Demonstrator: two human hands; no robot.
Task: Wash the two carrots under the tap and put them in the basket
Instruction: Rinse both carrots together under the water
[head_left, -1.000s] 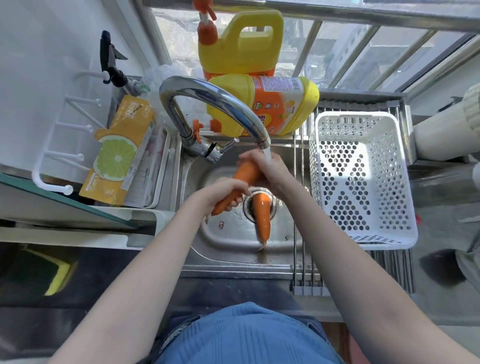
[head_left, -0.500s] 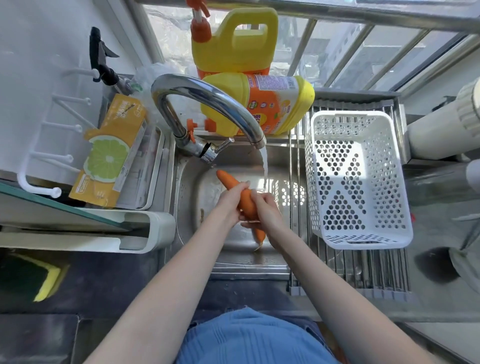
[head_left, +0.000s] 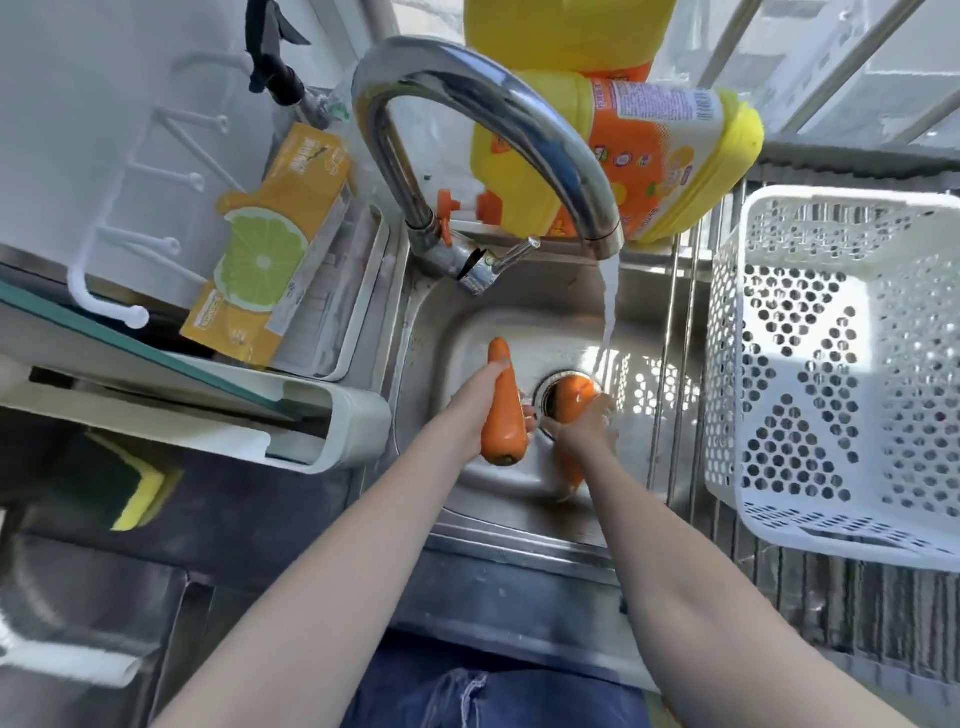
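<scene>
Left hand (head_left: 475, 410) grips one carrot (head_left: 503, 410); right hand (head_left: 584, 431) holds second carrot (head_left: 571, 400) beside stream (head_left: 609, 306). Recommend rotating each fully under water.

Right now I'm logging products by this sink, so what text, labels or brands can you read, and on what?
Yellow detergent bottle, orange and white label: print and small logos, too blurred to read.
Orange lemon pouch: white lettering near its top and fine print at the bottom, too small and blurred to read.
White basket, tap, carrots: no text visible.
</scene>
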